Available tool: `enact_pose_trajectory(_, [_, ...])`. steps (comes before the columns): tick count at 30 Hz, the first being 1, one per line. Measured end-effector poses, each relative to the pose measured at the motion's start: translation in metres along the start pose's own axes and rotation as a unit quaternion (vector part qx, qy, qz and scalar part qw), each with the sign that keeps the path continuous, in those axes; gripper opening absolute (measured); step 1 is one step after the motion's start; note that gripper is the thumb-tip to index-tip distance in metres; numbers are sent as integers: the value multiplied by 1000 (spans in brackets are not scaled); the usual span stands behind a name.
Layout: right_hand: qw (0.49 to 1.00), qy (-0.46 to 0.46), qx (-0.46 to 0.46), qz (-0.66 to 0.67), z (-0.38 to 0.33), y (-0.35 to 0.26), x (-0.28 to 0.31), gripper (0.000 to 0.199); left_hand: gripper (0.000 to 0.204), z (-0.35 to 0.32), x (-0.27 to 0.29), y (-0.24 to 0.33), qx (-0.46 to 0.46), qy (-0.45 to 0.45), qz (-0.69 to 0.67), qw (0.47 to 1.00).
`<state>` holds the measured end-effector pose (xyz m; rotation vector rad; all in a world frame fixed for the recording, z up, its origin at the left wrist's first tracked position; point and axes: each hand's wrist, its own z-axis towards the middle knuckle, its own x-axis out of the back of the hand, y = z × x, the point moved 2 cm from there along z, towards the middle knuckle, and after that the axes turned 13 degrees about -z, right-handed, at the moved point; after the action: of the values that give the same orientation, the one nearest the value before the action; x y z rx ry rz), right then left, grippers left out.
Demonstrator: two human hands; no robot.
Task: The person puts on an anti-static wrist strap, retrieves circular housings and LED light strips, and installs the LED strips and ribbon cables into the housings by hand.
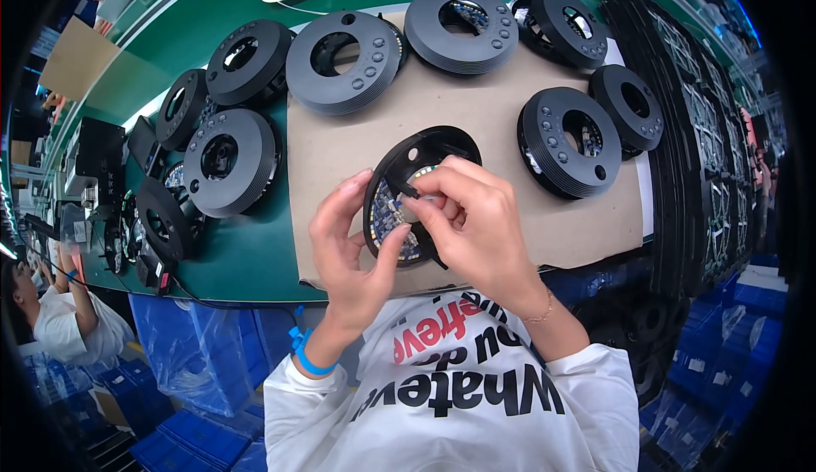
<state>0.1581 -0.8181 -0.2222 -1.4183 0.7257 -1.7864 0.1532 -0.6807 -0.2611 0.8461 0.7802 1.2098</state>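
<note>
A round black housing (455, 139) is tilted up over the cardboard in front of me, its open inner side toward me. Inside it shows a ring-shaped circuit board (384, 221) with many small parts and pale pieces along its edge. My left hand (347, 247) is closed round the housing's left rim, thumb over the front edge. With thumb and forefinger together, my right hand (476, 226) pinches a small black piece (406, 190) at the board's inner edge. Fingers partly cover that piece, so its kind is unclear.
Several dark grey ring-shaped housings, such as this one (340, 64), stand around the cardboard sheet (340, 153) on the green table (263, 255). Stacked black trays (680, 132) line the right side. Blue bins (204, 344) sit below the table; another person (81, 323) is at far left.
</note>
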Motion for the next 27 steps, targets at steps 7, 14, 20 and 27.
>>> enact_pose_trajectory(7, [1000,3,-4,12,0,-1,3,5,65,0,-1,1,-6,0,-3,1000])
enact_pose_trajectory(14, [1000,-6,2,-1,0,-1,2,4,66,0,0,0,-5,5,4,1000])
enact_pose_trajectory(20, [1000,-5,-8,2,0,-1,0,4,66,-1,-1,0,-7,8,5,1000])
enact_pose_trajectory(27, [1000,19,6,-21,-1,2,-2,6,69,-3,-4,1,-26,1,34,999])
